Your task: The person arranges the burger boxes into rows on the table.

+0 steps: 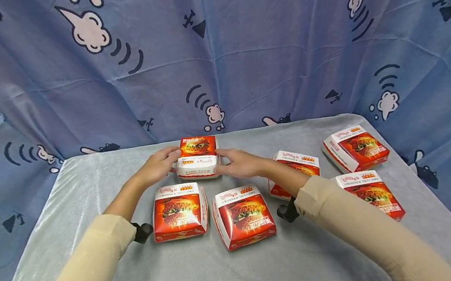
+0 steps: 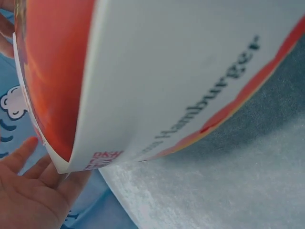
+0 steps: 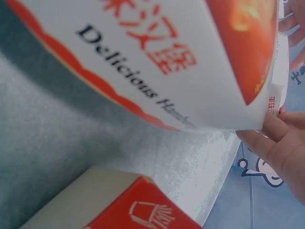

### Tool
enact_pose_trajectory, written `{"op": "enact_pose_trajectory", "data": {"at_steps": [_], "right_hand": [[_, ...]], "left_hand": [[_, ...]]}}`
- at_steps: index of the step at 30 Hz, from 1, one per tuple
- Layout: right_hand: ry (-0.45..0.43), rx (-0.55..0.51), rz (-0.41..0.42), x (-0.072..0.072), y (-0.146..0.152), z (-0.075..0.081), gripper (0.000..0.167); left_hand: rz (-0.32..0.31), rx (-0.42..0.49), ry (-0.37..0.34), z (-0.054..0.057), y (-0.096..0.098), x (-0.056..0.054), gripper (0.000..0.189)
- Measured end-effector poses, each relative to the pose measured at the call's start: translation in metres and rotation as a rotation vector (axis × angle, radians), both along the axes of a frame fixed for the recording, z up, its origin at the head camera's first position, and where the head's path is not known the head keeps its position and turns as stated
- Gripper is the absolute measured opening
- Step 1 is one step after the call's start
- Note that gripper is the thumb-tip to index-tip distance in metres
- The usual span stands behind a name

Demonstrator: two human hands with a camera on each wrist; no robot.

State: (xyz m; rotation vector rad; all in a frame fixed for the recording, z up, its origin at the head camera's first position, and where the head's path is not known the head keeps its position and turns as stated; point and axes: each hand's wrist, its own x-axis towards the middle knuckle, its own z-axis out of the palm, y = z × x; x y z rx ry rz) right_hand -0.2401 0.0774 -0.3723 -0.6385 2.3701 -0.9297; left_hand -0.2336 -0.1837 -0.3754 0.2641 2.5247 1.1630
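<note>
At the back of the table a red-and-white cardboard burger box (image 1: 198, 158) sits between my two hands. My left hand (image 1: 159, 166) holds its left side, and my right hand (image 1: 239, 163) holds its right side with the fingers spread along the edge. In the left wrist view a nearer burger box (image 2: 157, 81) fills most of the picture, with my left hand (image 2: 35, 193) partly behind it. Likewise in the right wrist view, a near box (image 3: 157, 62) hides much of the held one, and my right hand (image 3: 286, 150) shows at the right.
Two similar boxes, the left one (image 1: 178, 211) and the middle one (image 1: 243, 217), lie in front of the held box. Under my right forearm is another box (image 1: 295, 162), partly covered. Two more, a far box (image 1: 356, 148) and a near box (image 1: 371, 191), lie at right.
</note>
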Motion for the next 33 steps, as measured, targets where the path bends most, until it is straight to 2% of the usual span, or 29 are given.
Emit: {"op": "enact_pose_trajectory", "data": {"at_steps": [8, 18, 33], "right_hand": [[-0.032, -0.020, 0.012, -0.0003, -0.0008, 0.0012, 0.082], [-0.110, -0.095, 0.012, -0.0008, -0.0010, -0.0002, 0.089], [-0.105, -0.088, 0.003, -0.0009, -0.0030, 0.0000, 0.090]], "left_hand": [[-0.006, -0.003, 0.010, -0.0002, -0.0006, 0.0002, 0.056], [-0.014, -0.029, 0.034, -0.0035, -0.0024, -0.0002, 0.051], [-0.022, -0.040, 0.031, -0.0016, -0.0037, -0.0010, 0.052]]}}
